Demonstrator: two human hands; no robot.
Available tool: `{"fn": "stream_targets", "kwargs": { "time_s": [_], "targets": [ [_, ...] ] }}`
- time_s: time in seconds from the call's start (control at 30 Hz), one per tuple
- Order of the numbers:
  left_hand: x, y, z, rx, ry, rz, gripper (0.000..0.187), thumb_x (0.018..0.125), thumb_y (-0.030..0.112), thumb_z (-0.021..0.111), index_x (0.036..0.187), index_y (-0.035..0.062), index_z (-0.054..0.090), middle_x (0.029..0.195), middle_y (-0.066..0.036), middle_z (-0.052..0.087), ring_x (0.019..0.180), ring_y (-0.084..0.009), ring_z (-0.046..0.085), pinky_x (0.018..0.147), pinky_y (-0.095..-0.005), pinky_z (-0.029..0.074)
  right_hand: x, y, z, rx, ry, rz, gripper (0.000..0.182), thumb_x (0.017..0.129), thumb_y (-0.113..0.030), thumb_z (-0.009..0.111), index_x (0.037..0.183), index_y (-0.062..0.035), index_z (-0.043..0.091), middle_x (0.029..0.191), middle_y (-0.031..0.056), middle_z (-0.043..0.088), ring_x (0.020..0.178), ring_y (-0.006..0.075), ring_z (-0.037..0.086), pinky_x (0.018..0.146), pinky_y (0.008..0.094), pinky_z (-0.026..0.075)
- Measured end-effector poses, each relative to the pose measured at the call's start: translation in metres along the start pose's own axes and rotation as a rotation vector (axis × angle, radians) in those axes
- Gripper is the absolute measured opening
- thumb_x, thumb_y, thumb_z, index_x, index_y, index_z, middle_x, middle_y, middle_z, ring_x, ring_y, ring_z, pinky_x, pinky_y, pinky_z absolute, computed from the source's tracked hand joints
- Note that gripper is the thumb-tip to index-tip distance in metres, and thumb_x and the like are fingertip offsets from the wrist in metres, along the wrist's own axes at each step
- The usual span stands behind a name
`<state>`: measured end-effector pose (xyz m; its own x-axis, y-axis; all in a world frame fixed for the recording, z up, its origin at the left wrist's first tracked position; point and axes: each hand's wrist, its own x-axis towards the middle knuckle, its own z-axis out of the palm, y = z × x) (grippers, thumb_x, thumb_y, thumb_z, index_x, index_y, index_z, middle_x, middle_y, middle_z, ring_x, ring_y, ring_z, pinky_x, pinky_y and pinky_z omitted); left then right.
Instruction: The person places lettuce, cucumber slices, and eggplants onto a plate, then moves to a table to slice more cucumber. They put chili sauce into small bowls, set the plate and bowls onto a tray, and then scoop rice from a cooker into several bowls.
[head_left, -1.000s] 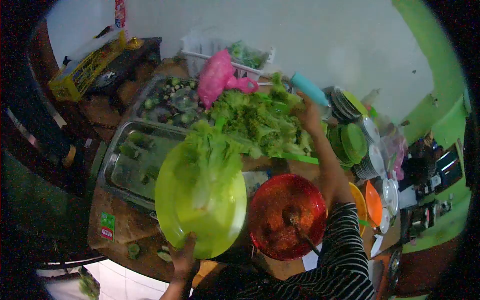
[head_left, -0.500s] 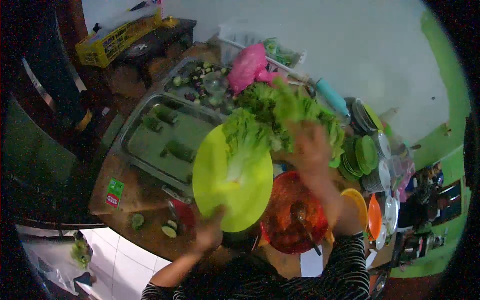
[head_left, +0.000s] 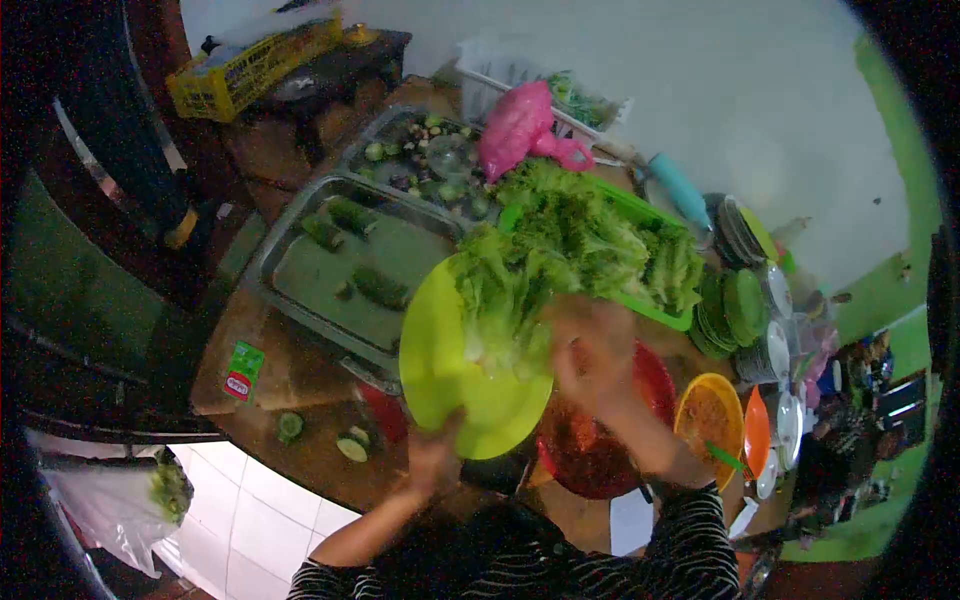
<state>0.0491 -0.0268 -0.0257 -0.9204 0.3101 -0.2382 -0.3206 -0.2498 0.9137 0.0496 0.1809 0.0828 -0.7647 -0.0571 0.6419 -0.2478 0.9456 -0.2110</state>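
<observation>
A yellow-green plate (head_left: pixel 430 370) is tilted in front of me, its lower edge gripped by my left hand (head_left: pixel 436 452). Lettuce leaves (head_left: pixel 500 290) lie on its upper right part. My right hand (head_left: pixel 592 345) is blurred at the plate's right side, close to the leaves; its fingers and anything in them are smeared. More lettuce (head_left: pixel 600 240) fills a green basket (head_left: pixel 655 312) just beyond. Below my right forearm is a red bowl of red sauce (head_left: pixel 590 465), partly hidden by the arm.
A metal tray with cucumbers (head_left: pixel 300 280) is at the left, a tray of small eggplants (head_left: pixel 400 150) behind it. A pink bag (head_left: pixel 518 125) leans by a white basket (head_left: pixel 485 90). Stacked plates (head_left: pixel 742 305), an orange bowl (head_left: pixel 708 415) and a cut cucumber (head_left: pixel 352 447) are around.
My right hand has moved from the lettuce basket down toward the plate. More leaves now lie on the plate. The view has shifted slightly.
</observation>
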Motion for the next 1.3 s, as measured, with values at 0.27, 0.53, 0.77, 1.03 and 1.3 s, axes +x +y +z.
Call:
{"fn": "stream_targets", "kwargs": {
  "time_s": [0.27,0.53,0.77,1.03,1.3],
  "targets": [
    [0.000,0.010,-0.003,-0.076,-0.059,-0.123,0.025,0.082,0.006,0.055,0.107,0.0007,0.053,0.100,-0.006,0.057,0.090,-0.0149,0.053,0.079,-0.0283,0.043,0.029,0.052,0.009,0.527,-0.014,0.702,0.037,0.075,-0.028,0.067,0.105,-0.0067,0.059,0.088,0.0071,0.059,0.083,0.0156,0.054,0.075,0.0293,0.044],
    [0.006,-0.018,-0.019,0.281,-0.153,0.227,0.031,0.084,0.009,0.054,0.114,0.0027,0.047,0.108,-0.008,0.054,0.096,-0.0177,0.051,0.084,-0.0320,0.041,0.020,0.051,0.002,0.450,-0.169,0.669,0.031,0.071,-0.015,0.071,0.100,-0.0074,0.062,0.082,0.0036,0.060,0.078,0.0119,0.054,0.075,0.0249,0.042],
    [0.016,-0.038,-0.034,0.471,-0.247,0.184,0.052,0.074,0.006,0.058,0.123,0.0032,0.041,0.117,-0.020,0.047,0.111,-0.0342,0.042,0.099,-0.0483,0.023,0.012,0.062,-0.019,0.790,0.139,0.680,0.013,0.077,-0.002,0.062,0.089,-0.0039,0.064,0.084,0.0033,0.062,0.081,0.0114,0.056,0.076,0.0236,0.045],
    [0.014,0.004,0.011,-0.021,-0.086,-0.340,0.047,0.082,0.014,0.059,0.122,0.0023,0.037,0.115,-0.011,0.047,0.108,-0.0231,0.044,0.093,-0.0388,0.035,-0.009,0.045,0.001,0.202,0.009,0.366,0.028,0.075,-0.016,0.065,0.101,-0.0076,0.060,0.094,0.0157,0.056,0.092,0.0301,0.052,0.081,0.0386,0.042],
    [0.018,-0.032,-0.005,-0.088,-0.025,-0.150,0.049,0.077,0.012,0.064,0.119,0.0037,0.040,0.111,-0.010,0.051,0.096,-0.0244,0.053,0.084,-0.0370,0.045,-0.017,0.017,0.024,0.192,-0.120,0.399,0.026,0.070,-0.017,0.069,0.092,-0.0083,0.059,0.094,0.0168,0.052,0.081,0.0321,0.049,0.077,0.0446,0.039]
  ]
}}
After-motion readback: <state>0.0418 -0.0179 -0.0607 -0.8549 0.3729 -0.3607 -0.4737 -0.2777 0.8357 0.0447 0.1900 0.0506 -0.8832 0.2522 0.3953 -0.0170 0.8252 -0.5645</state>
